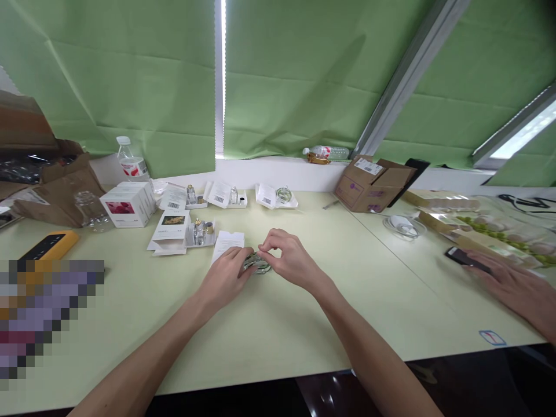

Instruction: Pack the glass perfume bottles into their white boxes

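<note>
Two-handed work on a small clear object (259, 269) at the centre of the frame, at or just above the bench (278, 347). The left hand (226, 271) is clamped on the object's left side; the right hand (290, 260) has thumb and forefinger together in a pinch at its upper right, any part between them too small to tell. Sound technique would appear to need a steady left grip, light fingertip pressure and work kept low. The white box (229, 238), just behind the left hand, is best kept clear of the knuckles.
</note>
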`<action>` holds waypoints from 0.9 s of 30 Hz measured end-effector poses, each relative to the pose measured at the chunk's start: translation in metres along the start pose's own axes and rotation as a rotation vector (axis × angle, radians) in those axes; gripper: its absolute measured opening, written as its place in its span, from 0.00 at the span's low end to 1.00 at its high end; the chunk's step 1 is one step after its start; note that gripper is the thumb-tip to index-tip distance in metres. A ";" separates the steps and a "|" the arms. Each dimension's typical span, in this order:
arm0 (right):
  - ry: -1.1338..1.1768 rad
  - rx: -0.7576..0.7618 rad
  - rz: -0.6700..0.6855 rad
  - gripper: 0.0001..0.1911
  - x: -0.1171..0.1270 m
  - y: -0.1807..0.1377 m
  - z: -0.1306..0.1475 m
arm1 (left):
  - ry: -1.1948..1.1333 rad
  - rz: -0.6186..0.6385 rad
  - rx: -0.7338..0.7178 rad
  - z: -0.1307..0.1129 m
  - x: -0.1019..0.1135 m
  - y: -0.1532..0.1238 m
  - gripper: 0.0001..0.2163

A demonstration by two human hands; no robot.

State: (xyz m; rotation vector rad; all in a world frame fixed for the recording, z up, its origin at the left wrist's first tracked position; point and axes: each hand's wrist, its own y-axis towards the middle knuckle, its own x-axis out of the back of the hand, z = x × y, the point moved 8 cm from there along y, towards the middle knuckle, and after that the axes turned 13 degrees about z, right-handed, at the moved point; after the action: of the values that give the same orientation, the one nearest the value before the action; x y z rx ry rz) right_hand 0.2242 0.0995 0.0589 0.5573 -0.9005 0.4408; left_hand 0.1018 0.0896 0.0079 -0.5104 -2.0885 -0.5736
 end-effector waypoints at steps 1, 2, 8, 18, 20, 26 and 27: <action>0.008 -0.008 -0.002 0.08 0.000 0.000 -0.001 | 0.000 -0.002 0.003 0.000 0.000 0.000 0.10; 0.011 -0.013 -0.004 0.08 0.000 0.000 -0.002 | 0.000 -0.004 0.005 0.001 0.000 0.000 0.10; -0.003 0.002 -0.007 0.07 0.000 -0.001 0.000 | -0.004 0.005 0.005 0.000 0.000 -0.001 0.09; -0.020 0.022 0.027 0.09 0.003 -0.003 0.010 | 0.003 0.005 0.005 0.000 -0.001 0.000 0.10; -0.014 0.017 0.028 0.08 0.002 -0.003 0.007 | 0.000 -0.005 0.000 0.001 -0.001 0.000 0.10; -0.002 0.011 0.004 0.08 0.000 -0.003 0.002 | -0.007 -0.018 -0.010 0.000 0.000 -0.001 0.10; -0.002 0.012 -0.004 0.08 0.000 -0.003 0.002 | -0.006 -0.015 -0.009 0.000 0.000 -0.001 0.10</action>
State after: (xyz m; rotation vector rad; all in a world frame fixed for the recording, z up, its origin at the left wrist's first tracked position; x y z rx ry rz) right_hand 0.2248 0.0963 0.0594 0.5706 -0.8991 0.4423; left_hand 0.1014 0.0891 0.0075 -0.5031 -2.0978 -0.5909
